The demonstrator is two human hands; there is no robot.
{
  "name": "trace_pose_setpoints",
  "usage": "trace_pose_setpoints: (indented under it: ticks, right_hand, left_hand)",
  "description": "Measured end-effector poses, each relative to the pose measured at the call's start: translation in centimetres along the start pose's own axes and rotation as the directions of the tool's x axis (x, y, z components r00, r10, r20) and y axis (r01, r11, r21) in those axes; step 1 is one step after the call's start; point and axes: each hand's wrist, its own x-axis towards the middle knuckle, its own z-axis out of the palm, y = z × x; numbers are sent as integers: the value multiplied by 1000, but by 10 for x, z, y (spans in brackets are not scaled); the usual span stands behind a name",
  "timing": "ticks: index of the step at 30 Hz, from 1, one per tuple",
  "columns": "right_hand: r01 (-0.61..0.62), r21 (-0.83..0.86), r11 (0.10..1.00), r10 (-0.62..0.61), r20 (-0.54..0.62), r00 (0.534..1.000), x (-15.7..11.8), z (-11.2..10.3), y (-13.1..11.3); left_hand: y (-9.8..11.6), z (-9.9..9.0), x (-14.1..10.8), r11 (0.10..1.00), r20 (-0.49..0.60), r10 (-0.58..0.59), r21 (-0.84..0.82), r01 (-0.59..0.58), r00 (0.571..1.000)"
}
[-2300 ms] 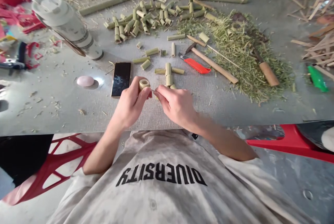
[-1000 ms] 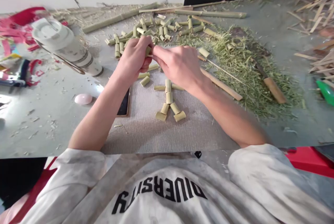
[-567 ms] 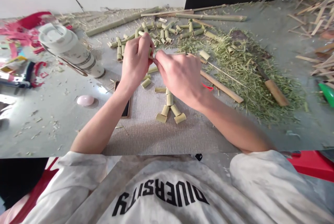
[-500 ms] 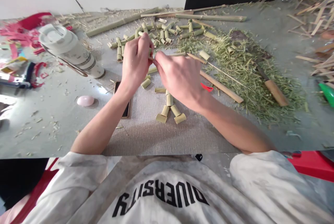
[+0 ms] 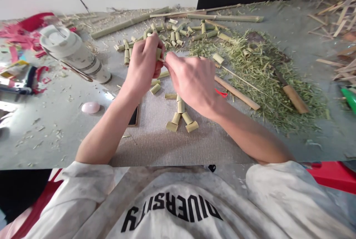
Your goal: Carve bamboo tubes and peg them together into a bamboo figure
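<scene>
My left hand point(image 5: 145, 62) is closed round a short green bamboo piece point(image 5: 158, 53), which shows between thumb and fingers. My right hand point(image 5: 191, 77), also closed, pinches a thin pale stick point(image 5: 161, 60) whose tip meets the bamboo piece; most of the stick is hidden in the fingers. Below my hands, short bamboo pieces lie as a small figure with a body point(image 5: 180, 107) and two spread legs, the left foot point(image 5: 172, 126) and right foot point(image 5: 191, 126) turned outward. My right hand covers part of its upper end. Loose bamboo pieces point(image 5: 155, 89) lie under my left hand.
Several cut bamboo pieces point(image 5: 175, 38) lie behind my hands. A heap of green shavings point(image 5: 258, 72) holds a wooden-handled knife point(image 5: 295, 99), beside a wooden rod point(image 5: 239, 93). At left stand a white cup point(image 5: 80, 55) and a pink egg-shaped object point(image 5: 91, 107); a phone point(image 5: 134, 116) lies under my left forearm.
My left hand has shifted slightly left and turned, so more of the bamboo piece shows. The right hand stays close, with the stick's tip at the piece. The laid-out figure has not moved.
</scene>
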Motion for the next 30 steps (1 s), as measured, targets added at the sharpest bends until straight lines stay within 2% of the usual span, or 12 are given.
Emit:
trace_pose_setpoints:
  ticks: [3, 7, 11, 13, 15, 16, 18, 20, 22, 24, 26, 30]
  right_hand:
    - [3, 7, 1000, -3, 11, 1000, 1, 1, 0]
    - [-1, -28, 1000, 0, -20, 1000, 2, 8, -2]
    - [0, -68, 998, -2, -28, 1000, 5, 13, -6]
    - [-2, -65, 998, 1, -11, 1000, 6, 12, -4]
    - [-2, -26, 1000, 2, 0, 1000, 4, 10, 1]
    - [-5, 0, 1000, 5, -9, 1000, 2, 8, 4]
    - [-25, 38, 999, 27, -42, 999, -3, 3, 12]
    - [-67, 36, 997, 69, -83, 994, -5, -2, 20]
    - [-81, 41, 996, 85, -108, 990, -2, -7, 24]
    - [-66, 60, 996, 74, -134, 988, 3, -13, 25]
    - [-41, 86, 995, 55, -158, 986, 6, -20, 24]
    - [-19, 144, 989, 46, -184, 982, 0, -36, 23]
  left_hand:
    - [2, -2, 1, 998, -120, 46, 47, -40, 992]
    - [4, 1, -2, 997, -139, 53, 70, -43, 989]
    - [-1, 8, -3, 980, -250, 172, 137, -141, 953]
    - [-10, 7, 2, 995, -240, 86, 71, -71, 967]
    - [-22, -6, 13, 997, -190, -78, -31, 74, 979]
    - [-28, -15, 19, 991, -216, -131, -65, 120, 968]
    - [-35, -39, 29, 981, -339, -180, -126, 145, 923]
    - [-31, -57, 33, 981, -358, -174, -148, 128, 918]
    - [-17, -61, 28, 983, -293, -120, -170, 72, 948]
    - [4, -51, 16, 957, -97, -121, -274, 91, 988]
    - [24, -36, 2, 908, 94, -178, -369, 200, 980]
    - [50, -21, -19, 876, 249, -190, -393, 279, 950]
